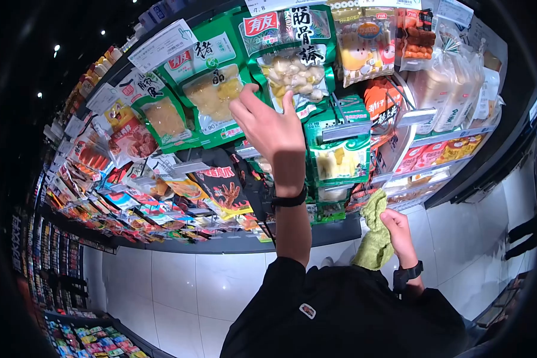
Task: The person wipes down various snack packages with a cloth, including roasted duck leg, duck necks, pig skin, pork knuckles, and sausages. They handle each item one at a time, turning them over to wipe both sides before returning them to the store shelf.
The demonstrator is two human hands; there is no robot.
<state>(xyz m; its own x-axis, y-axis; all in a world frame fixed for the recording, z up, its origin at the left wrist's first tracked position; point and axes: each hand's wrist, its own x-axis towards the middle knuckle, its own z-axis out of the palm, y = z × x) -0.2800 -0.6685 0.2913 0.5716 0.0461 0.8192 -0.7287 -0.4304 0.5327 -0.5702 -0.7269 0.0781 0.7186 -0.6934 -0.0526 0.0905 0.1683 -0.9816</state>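
My left hand (267, 132) reaches up to a rack of hanging snack packs, its thumb and fingers spread with nothing between them. Its fingertips overlap the lower right part of a green pack with a clear window of pale yellow pieces (212, 95). Beside the thumb hangs another green pack, showing whitish knobby pieces (295, 74). Lower down at the right, my right hand (398, 234) is closed round a crumpled yellow-green cloth (375, 238), which hangs in front of my dark shirt.
More bagged snacks (128, 134) hang on hooks to the left, with a black pack (221, 188) lower down. At the right, bags of bread (444, 89) stand on a shelf. Price tags (161, 45) stick out from the rack. Pale floor tiles (173, 280) lie below.
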